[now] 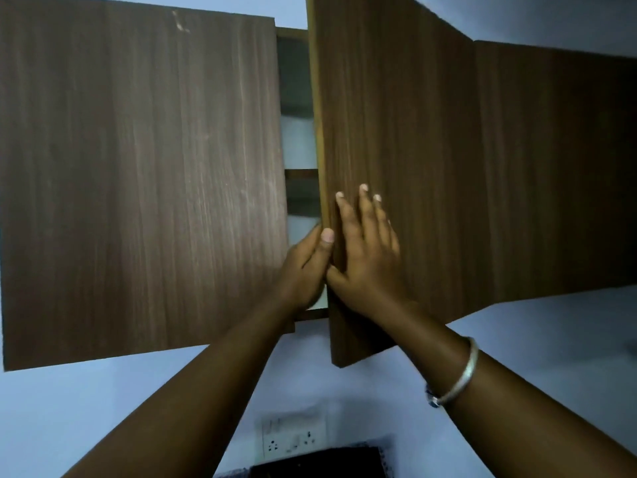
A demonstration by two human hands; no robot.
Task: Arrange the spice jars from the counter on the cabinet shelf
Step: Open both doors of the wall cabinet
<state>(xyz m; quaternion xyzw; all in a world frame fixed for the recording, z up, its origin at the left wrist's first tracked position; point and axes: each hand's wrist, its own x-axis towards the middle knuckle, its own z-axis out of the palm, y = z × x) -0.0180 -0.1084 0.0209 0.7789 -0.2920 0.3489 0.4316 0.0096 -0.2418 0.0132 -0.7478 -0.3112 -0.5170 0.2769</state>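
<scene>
A: Is there any writing to read?
B: None. The open door [396, 132] under the right hand [365, 257] shows only wood grain, like the closed door [138, 167] to the left of the left hand [305, 270].
A: And the socket plate [293, 439] below both forearms?
B: It is blurred, with no legible marks. The dark object [317, 464] beneath it bears nothing readable.

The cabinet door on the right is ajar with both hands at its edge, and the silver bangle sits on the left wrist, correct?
Not quite. The head view shows the silver bangle on the right wrist, not the left. The rest stands: the cabinet door is ajar, the left hand grips its edge and the right hand lies flat on its front.
</scene>
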